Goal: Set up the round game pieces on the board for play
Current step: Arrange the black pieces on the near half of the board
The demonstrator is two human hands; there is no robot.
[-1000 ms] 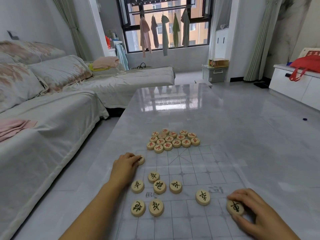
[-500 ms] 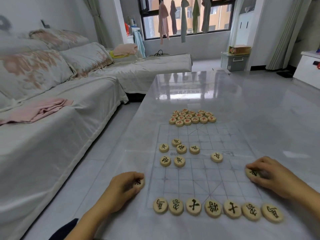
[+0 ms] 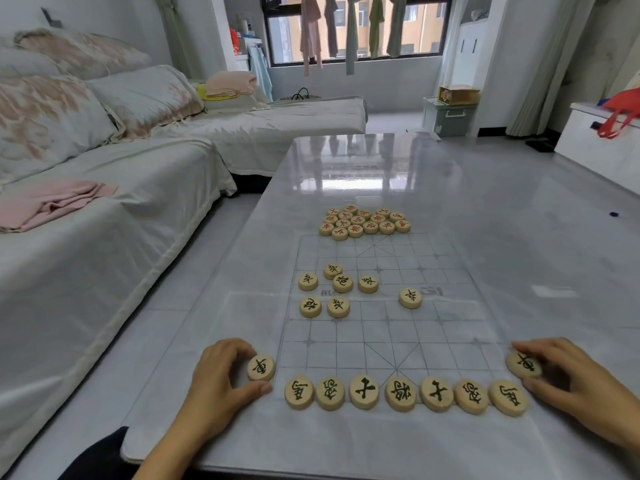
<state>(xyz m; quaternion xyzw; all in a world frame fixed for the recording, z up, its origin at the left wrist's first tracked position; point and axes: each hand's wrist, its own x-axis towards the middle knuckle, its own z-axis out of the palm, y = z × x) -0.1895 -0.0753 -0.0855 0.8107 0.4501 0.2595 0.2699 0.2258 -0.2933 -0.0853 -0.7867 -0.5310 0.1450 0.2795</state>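
Observation:
A clear gridded board (image 3: 391,327) lies on the glossy grey table. Seven wooden round pieces with black characters stand in a row (image 3: 401,394) along its near edge. My left hand (image 3: 221,379) pinches a black-marked piece (image 3: 260,367) at the row's left end, just left of the board's near corner. My right hand (image 3: 571,372) pinches another black-marked piece (image 3: 523,364) above the row's right end. Several loose black-marked pieces (image 3: 337,289) sit mid-board on the left, with one more (image 3: 410,298) further right. A cluster of red-marked pieces (image 3: 363,221) lies beyond the far edge.
A white-covered sofa (image 3: 104,202) runs along the table's left side, with a pink cloth (image 3: 52,202) on it. The table's near edge (image 3: 311,469) is close to me. A white cabinet (image 3: 599,140) with a red bag stands at the far right.
Both hands have drawn their pieces toward the near row: the left piece now sits beside the row's left end, the right piece above its right end. The view has tilted down.

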